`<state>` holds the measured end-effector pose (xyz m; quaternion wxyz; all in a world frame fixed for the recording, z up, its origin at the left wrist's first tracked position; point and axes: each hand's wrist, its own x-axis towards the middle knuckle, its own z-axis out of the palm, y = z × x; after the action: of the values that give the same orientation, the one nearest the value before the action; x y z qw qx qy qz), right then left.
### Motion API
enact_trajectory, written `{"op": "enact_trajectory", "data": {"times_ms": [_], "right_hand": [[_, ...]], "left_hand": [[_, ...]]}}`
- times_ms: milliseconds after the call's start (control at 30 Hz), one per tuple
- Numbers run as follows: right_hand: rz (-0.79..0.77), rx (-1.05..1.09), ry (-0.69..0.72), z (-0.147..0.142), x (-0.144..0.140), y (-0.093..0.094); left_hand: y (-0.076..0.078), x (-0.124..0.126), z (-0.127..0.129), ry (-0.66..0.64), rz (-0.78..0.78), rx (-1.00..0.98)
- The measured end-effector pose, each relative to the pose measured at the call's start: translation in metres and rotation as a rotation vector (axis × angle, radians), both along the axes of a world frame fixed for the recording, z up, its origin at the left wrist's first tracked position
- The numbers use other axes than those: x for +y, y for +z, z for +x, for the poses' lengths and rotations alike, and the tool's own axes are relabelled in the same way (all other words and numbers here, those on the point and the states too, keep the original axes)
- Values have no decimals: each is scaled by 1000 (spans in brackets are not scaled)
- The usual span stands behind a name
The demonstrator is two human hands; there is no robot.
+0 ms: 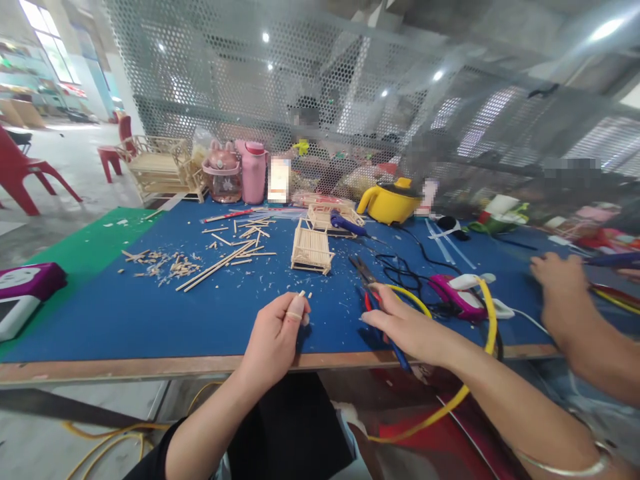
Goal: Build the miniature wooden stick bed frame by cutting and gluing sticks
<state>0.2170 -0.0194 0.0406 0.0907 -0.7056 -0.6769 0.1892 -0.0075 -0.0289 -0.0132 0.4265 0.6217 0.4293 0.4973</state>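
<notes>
Left hand [274, 337] fingers pinch a short stick piece [301, 293]; right hand [407, 325] lies open-fingered on pliers [371, 288]. One small stick frame [312, 251] assembled, loose sticks [220, 264] unused on surface [150, 313].

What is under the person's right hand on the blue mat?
The right hand lies over a pair of cutters with red and blue handles; their jaws stick out beyond the fingers. The hand covers most of the handles. The left hand pinches a small wooden piece.

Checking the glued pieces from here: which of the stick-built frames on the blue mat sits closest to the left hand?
The small slatted frame standing alone mid-mat, just beyond the left hand. The other frame lies farther back, beside the yellow pot.
</notes>
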Motion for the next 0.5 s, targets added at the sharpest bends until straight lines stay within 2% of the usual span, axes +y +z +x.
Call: {"op": "enact_trajectory", "data": {"times_ms": [100, 233, 333, 433, 500], "right_hand": [[-70, -264, -33, -14, 15, -2], [26, -433, -23, -25, 28, 2], [125, -514, -38, -10, 32, 8], [87, -543, -84, 14, 38, 8], [56, -525, -65, 27, 43, 4]], "left_hand": [[1, -1, 1, -23, 5, 36], [1, -2, 0, -38, 26, 76], [1, -1, 0, -46, 28, 68], [0, -2, 1, -55, 28, 69], [0, -2, 1, -59, 34, 78]]}}
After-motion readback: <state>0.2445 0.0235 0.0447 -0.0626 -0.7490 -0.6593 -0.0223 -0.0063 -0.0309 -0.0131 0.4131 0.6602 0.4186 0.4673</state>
